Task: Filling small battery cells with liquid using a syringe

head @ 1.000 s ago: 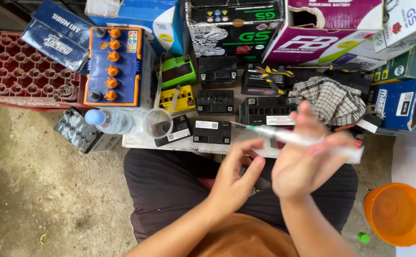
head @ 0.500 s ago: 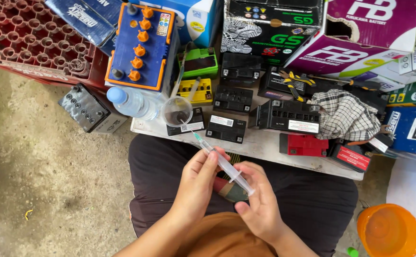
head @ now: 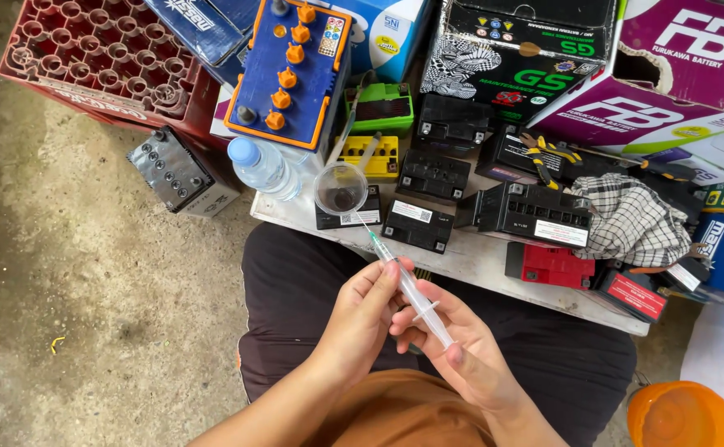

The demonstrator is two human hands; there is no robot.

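Syringe [head: 407, 285] (needle aimed up-left) held over the lap, left hand [head: 362, 319] fingers pinching its barrel, right hand [head: 461, 352] gripping the plunger.

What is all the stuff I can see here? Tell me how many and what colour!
syringe: 1, clear, held in both hands
plastic cup: 1, clear, on the board by the bottle
water bottle: 1, clear with blue cap, lying left of the cup
big battery: 1, blue with orange caps, top left
small batteries: several, mostly black, on the board
red battery: 1, right on the board
checked cloth: 1, black and white, right
pliers: 1, yellow-handled, behind the batteries
crate: 1, red, top left
bucket: 1, orange, bottom right
left hand: holds the syringe barrel
right hand: holds the plunger end
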